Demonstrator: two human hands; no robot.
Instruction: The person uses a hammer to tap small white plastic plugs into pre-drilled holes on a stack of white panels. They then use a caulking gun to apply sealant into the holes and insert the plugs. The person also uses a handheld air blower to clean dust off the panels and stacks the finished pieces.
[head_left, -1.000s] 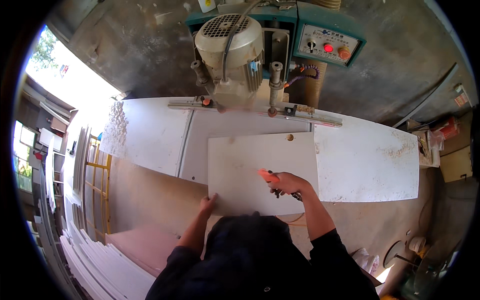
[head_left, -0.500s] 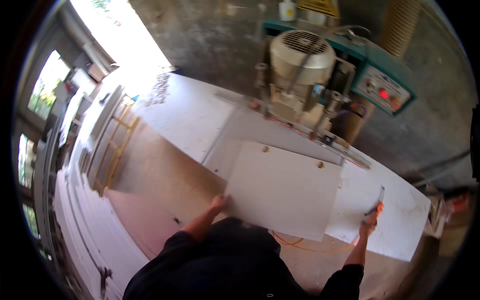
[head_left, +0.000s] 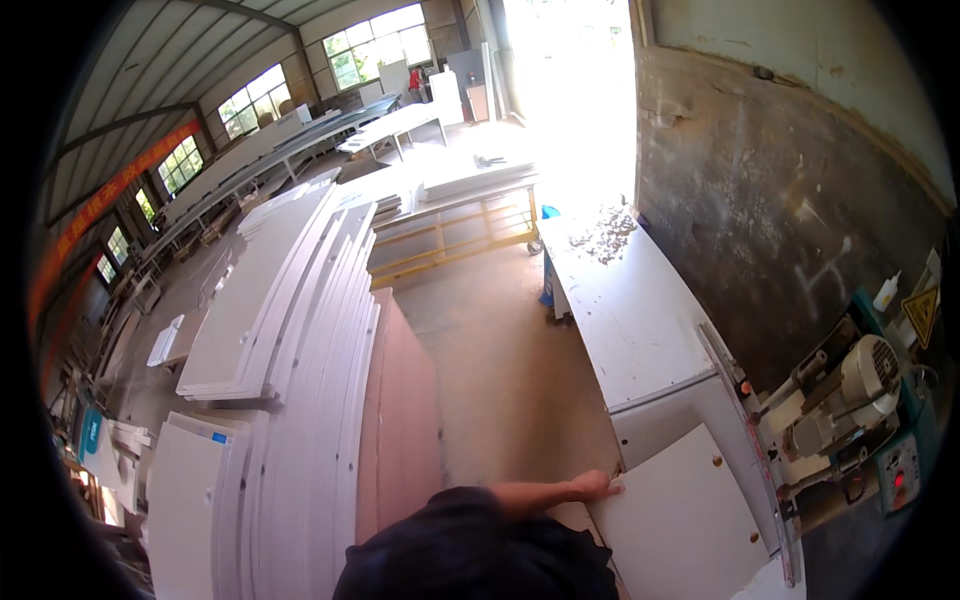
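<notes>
My left hand (head_left: pixel 597 487) grips the near-left corner of a white board (head_left: pixel 680 510), its thumb over the top and the other fingers partly hidden at the edge. Two round holes with dust about them lie along the board's far side, close to the machine's fence. The board rests flat on the white worktable (head_left: pixel 640 310). Beside it stands a machine with a big pale motor (head_left: pixel 865 380) and a control box (head_left: pixel 900 478) with a lit red lamp. My right hand is out of view.
Stacked white boards (head_left: pixel 320 400) fill the left side, on a pinkish block (head_left: pixel 398 420). A yellow-framed trolley (head_left: pixel 460 237) loaded with boards stands farther off. Dust and chips (head_left: pixel 605 237) lie on the worktable's far end. A concrete wall (head_left: pixel 760 190) rises to the right.
My view has swung left toward the stacked boards and the hall. My right hand, which held an orange-handled air blow gun, has left the view. The left hand stays at the board's corner.
</notes>
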